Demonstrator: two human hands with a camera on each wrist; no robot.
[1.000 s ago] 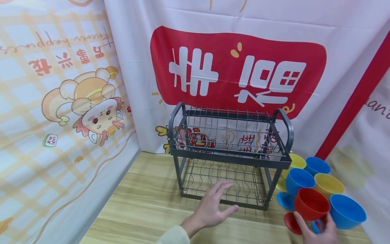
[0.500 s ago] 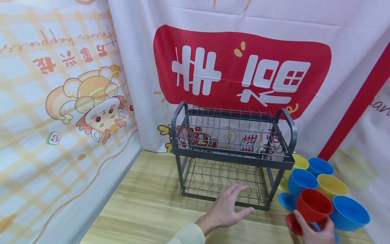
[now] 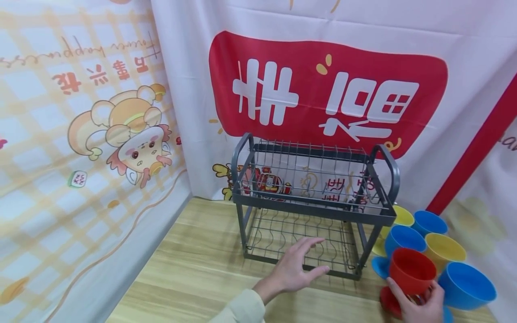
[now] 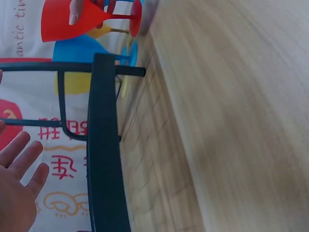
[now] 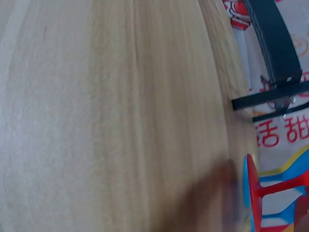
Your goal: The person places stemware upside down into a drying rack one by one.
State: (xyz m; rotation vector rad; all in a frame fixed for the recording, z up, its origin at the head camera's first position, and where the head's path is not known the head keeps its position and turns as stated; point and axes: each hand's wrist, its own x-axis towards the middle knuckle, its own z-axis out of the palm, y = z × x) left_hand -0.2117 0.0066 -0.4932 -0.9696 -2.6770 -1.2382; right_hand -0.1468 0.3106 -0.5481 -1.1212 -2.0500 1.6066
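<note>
The work looks to be at an early point: the red cup [image 3: 413, 271] is pinched in the right grip [image 3: 424, 309], just off the right front corner of the rack [image 3: 313, 209], though whether its base touches the table [image 3: 181, 269] cannot be told. The blue cups [image 3: 467, 287] and yellow cups [image 3: 445, 250] stand nearby, ungripped; the left grip [image 3: 291, 271] is spread, holding nothing, in front of the rack.

Smooth plastic goblets [image 3: 412, 269], metal rack [image 3: 311, 207], tabletop [image 3: 198, 255] — wood-grain
</note>
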